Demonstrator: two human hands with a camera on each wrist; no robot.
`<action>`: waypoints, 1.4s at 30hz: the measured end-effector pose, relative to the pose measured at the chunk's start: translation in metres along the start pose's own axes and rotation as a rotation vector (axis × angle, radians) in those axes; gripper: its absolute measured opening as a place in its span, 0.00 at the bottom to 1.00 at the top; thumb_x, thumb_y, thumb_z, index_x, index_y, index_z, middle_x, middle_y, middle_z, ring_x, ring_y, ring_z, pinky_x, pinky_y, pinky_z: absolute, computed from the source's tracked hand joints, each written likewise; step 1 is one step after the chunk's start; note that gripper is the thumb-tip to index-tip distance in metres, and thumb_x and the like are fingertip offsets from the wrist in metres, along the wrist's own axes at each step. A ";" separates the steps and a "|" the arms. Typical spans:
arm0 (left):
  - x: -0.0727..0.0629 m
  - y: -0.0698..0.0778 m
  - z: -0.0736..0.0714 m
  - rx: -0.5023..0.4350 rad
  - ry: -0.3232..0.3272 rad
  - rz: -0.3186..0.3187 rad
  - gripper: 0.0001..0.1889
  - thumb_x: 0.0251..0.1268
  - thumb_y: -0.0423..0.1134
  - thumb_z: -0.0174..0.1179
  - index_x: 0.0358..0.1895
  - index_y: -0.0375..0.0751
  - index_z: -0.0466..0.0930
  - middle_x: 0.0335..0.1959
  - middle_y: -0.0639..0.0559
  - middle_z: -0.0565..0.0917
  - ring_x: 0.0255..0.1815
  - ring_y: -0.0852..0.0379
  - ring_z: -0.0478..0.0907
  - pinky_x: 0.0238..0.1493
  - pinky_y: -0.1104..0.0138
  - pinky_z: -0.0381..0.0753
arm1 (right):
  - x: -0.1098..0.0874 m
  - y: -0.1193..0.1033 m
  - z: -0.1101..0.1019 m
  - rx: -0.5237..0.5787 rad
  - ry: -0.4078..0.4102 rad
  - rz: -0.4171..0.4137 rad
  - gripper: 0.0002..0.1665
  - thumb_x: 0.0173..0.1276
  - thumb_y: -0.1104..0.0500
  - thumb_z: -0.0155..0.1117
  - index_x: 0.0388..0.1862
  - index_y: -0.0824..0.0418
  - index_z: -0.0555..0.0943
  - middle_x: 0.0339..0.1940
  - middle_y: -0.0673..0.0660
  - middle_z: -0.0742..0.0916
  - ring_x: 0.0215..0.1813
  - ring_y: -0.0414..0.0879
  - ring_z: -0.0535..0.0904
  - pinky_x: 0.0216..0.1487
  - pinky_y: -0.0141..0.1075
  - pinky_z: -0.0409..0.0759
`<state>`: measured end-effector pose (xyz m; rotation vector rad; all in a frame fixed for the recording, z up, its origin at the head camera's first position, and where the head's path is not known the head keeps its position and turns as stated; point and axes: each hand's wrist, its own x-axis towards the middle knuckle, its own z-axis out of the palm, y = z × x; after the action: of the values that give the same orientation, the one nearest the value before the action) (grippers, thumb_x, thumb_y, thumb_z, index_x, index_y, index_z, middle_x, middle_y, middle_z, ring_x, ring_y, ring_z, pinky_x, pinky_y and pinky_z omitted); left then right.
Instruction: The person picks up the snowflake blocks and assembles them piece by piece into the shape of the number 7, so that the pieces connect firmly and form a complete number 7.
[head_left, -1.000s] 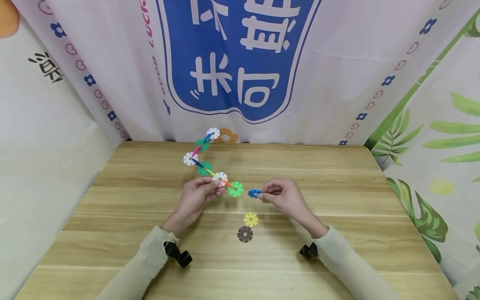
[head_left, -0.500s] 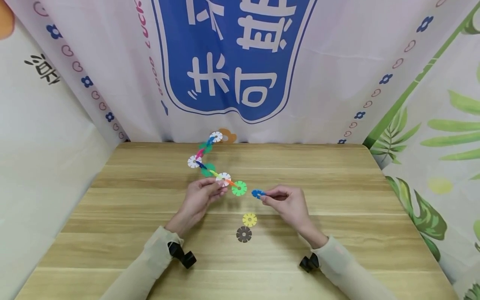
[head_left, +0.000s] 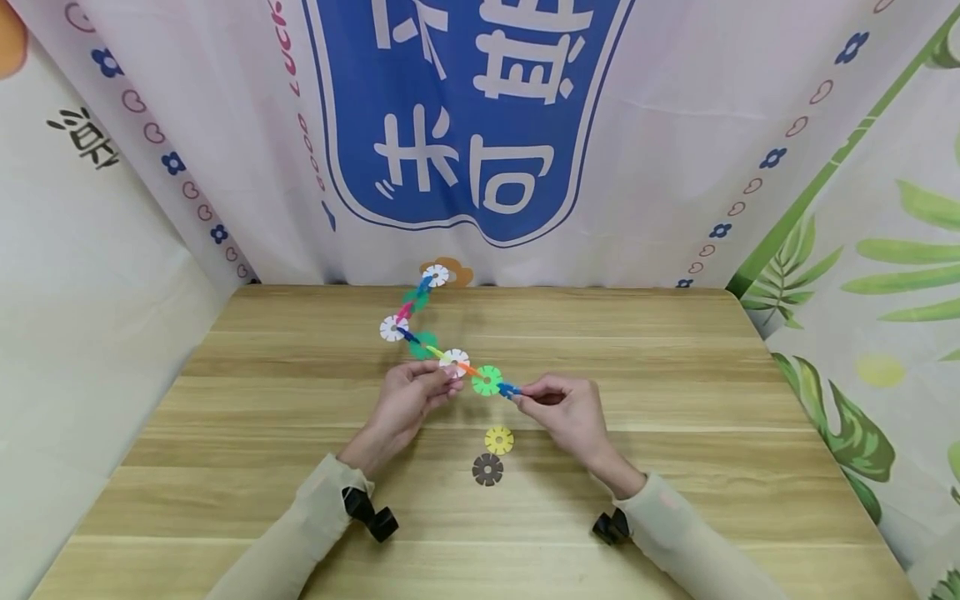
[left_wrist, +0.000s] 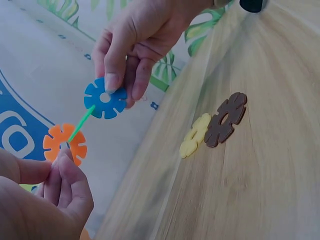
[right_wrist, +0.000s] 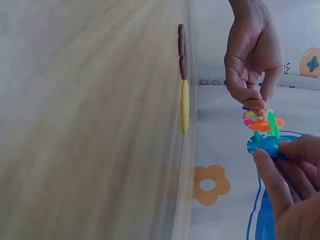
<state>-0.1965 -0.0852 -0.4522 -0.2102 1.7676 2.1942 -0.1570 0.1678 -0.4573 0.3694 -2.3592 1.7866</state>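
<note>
My left hand [head_left: 411,398] pinches a white notched disc [head_left: 454,363] in a bent chain of slotted plastic discs held above the table. From there the chain runs up and back to another white disc [head_left: 436,276] at its far end. On the near side an orange disc [left_wrist: 65,142] links to a bright green disc [head_left: 487,381]. Between thumb and fingers, my right hand [head_left: 567,414] pinches a blue disc [left_wrist: 105,98], whose edge meets the green one at a slot. The left fingertips cover part of the white disc.
A yellow disc [head_left: 498,440] and a dark brown disc [head_left: 487,470] lie flat on the wooden table [head_left: 675,500], in front of and between the hands. A printed curtain [head_left: 637,208] hangs along the table's back edge.
The right hand has brought the blue disc left against the green disc, closing the gap between them. The left hand and the chain have shifted slightly right.
</note>
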 end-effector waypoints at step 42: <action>-0.007 0.011 -0.007 0.045 -0.185 -0.031 0.05 0.75 0.26 0.57 0.38 0.37 0.72 0.34 0.50 0.88 0.36 0.60 0.87 0.53 0.65 0.94 | -0.008 -0.015 0.010 -0.100 0.032 -0.183 0.03 0.64 0.73 0.73 0.36 0.69 0.89 0.32 0.64 0.93 0.31 0.40 0.89 0.31 0.30 0.92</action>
<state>-0.1942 -0.0955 -0.4417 -0.0230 1.6986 2.0769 -0.1450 0.1550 -0.4481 0.5199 -2.2997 1.5754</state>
